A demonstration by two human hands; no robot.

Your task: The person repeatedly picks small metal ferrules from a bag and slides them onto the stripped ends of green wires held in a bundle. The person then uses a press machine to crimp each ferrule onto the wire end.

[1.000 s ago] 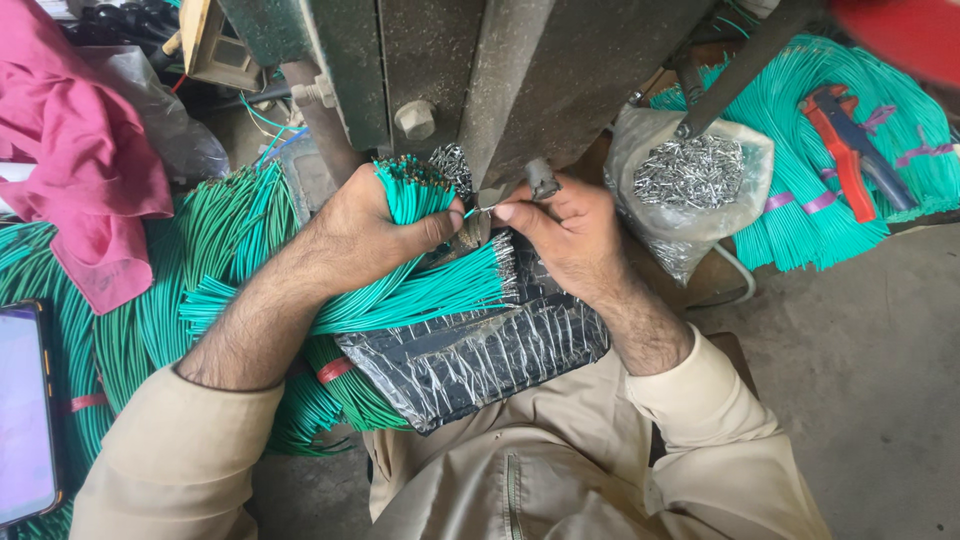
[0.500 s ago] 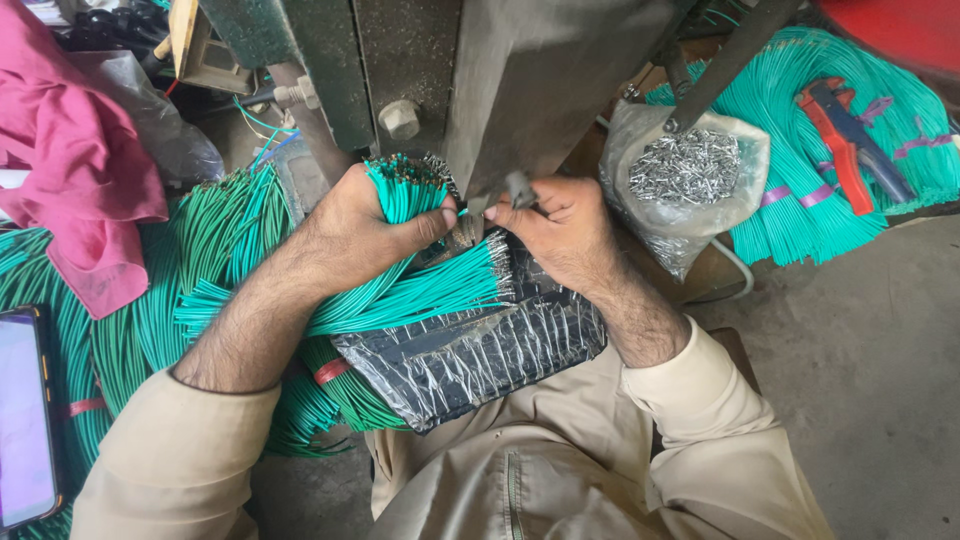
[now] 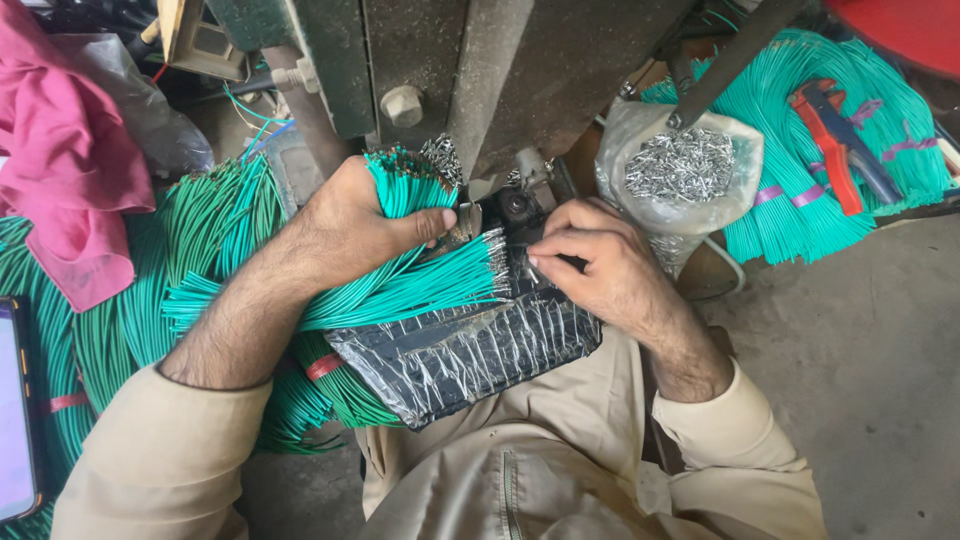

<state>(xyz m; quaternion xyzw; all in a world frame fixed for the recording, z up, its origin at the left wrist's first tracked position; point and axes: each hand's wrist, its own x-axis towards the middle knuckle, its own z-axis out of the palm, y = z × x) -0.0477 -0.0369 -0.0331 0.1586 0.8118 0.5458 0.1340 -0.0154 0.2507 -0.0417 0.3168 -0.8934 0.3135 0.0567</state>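
I see the dark green press machine (image 3: 480, 70) filling the top, its die just above my hands. Loose green wires (image 3: 110, 300) heap along the lap board's (image 3: 470, 350) left edge — within reach. My left hand (image 3: 350, 225) is clenched around a green wire bundle (image 3: 410, 285), ends fanned toward the die. My right hand (image 3: 600, 265) pinches one wire end there; a bag of metal terminals (image 3: 685, 170) sits right.
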